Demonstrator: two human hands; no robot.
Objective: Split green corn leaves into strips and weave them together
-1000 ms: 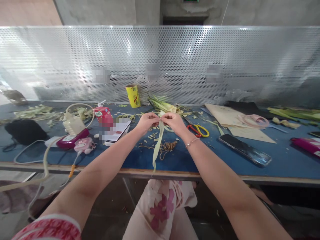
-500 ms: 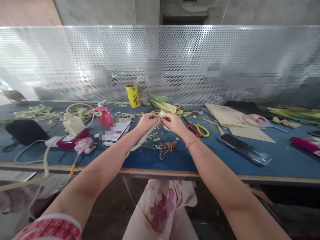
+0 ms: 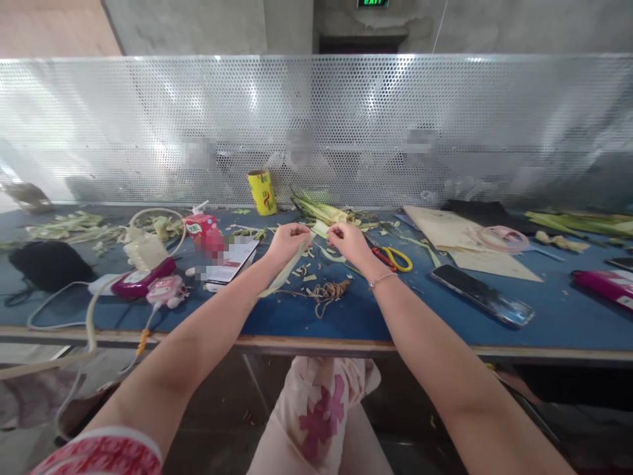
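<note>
Whereas the leaf strip (image 3: pixel 287 267) hung toward 6 o'clock a second ago, it is now swept toward 7, pinched by the left hand (image 3: pixel 289 239); the right hand (image 3: pixel 349 239) is held closed, slightly parted.

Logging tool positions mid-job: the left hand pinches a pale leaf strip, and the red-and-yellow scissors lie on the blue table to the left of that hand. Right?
Not quite. The head view shows the scissors on the blue table to the right of the right hand, not left of the left hand. The left hand does pinch the pale leaf strip.
</note>
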